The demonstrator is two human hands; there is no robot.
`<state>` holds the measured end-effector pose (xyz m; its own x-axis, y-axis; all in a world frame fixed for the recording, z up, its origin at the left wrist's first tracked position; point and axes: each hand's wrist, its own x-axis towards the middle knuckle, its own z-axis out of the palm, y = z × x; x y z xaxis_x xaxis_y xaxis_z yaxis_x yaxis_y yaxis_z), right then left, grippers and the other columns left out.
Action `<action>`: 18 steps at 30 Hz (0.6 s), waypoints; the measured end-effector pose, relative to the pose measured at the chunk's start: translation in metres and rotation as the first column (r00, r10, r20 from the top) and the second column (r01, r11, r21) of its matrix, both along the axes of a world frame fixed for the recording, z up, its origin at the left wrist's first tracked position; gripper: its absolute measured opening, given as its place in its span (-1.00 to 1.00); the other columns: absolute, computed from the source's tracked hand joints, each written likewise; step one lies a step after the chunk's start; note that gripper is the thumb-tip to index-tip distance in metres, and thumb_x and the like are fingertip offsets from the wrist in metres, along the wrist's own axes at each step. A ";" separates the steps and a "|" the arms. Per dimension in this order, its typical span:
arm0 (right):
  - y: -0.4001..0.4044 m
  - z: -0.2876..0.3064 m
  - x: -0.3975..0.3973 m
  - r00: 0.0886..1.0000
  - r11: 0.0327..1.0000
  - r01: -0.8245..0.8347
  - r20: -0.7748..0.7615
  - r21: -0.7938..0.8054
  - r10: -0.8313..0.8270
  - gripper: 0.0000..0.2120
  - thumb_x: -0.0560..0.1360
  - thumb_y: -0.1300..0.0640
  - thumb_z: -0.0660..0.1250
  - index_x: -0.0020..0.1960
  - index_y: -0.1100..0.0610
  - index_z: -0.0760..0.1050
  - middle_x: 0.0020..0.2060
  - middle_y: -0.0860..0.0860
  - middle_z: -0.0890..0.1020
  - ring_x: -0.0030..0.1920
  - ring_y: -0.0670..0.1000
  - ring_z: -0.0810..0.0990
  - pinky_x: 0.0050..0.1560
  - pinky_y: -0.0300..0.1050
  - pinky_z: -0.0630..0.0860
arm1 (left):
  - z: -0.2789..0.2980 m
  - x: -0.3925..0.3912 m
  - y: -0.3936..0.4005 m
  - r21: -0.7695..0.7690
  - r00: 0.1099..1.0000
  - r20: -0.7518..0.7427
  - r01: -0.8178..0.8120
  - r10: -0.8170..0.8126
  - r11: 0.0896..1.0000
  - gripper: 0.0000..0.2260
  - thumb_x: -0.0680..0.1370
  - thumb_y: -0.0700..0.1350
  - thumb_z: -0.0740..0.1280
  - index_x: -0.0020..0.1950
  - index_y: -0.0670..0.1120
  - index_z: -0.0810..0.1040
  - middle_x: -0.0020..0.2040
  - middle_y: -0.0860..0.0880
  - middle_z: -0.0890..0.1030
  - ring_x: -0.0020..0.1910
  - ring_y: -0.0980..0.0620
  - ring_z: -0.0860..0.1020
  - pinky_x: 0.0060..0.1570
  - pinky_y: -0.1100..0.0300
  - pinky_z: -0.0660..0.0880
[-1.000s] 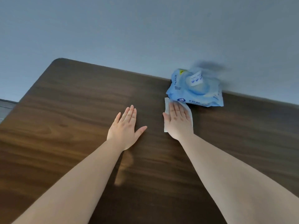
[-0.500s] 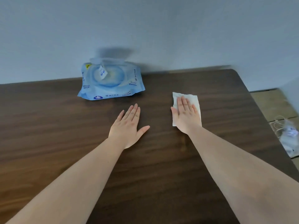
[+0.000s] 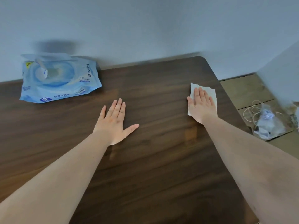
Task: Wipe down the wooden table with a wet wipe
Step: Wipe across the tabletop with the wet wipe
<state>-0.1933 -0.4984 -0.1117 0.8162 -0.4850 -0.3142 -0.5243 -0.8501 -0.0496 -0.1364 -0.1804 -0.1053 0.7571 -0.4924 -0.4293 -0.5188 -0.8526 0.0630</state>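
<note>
A dark wooden table [image 3: 153, 159] fills most of the view. My right hand [image 3: 201, 107] lies flat, palm down, on a white wet wipe [image 3: 212, 94] near the table's far right corner and presses it against the wood. Only the wipe's edges show around my fingers. My left hand [image 3: 114, 123] rests flat on the bare wood near the middle, fingers together, thumb spread, holding nothing.
A blue pack of wet wipes [image 3: 58, 78] with its flap up lies at the back left against the grey wall. The table's right edge is close to my right hand. Beyond it, on the floor, sit a clear plastic bag and a white cord [image 3: 265, 122].
My right hand has slid the wipe to the right, from beside the pack to near the table's right edge. My left hand stays flat on the table. The view has swung right.
</note>
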 end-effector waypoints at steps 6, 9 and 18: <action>-0.001 -0.002 -0.002 1.000 1.000 0.007 -0.009 -0.006 -0.007 -0.41 0.60 -0.18 -0.27 0.53 0.05 -0.28 0.55 0.00 -0.20 0.53 0.00 -0.22 0.49 -0.01 -0.27 | 0.000 -0.003 -0.001 -0.005 1.000 0.015 -0.004 0.004 1.000 -0.16 0.41 0.45 -0.23 0.50 -0.06 -0.33 0.53 -0.02 -0.32 0.49 0.03 -0.32 0.43 -0.01 -0.29; 0.013 -0.001 -0.003 0.999 1.000 0.023 -0.031 -0.001 -0.023 -0.41 0.60 -0.17 -0.26 0.53 0.07 -0.29 0.55 0.03 -0.21 0.53 0.03 -0.23 0.49 0.01 -0.27 | 0.002 -0.003 -0.002 -0.006 1.000 -0.008 -0.009 0.009 1.000 -0.16 0.42 0.44 -0.20 0.51 -0.06 -0.32 0.54 -0.02 -0.32 0.50 0.03 -0.31 0.46 -0.02 -0.27; 0.154 -0.003 0.033 0.919 0.916 -0.395 0.015 0.066 0.395 -0.44 0.61 -0.15 -0.25 0.53 0.04 -0.29 0.55 -0.02 -0.21 0.53 -0.01 -0.26 0.50 -0.01 -0.29 | 0.016 -0.015 0.053 -0.093 0.989 -0.054 -0.139 0.135 0.986 -0.26 0.53 0.35 -0.11 0.53 -0.06 -0.25 0.55 0.01 -0.25 0.52 0.08 -0.22 0.47 0.05 -0.17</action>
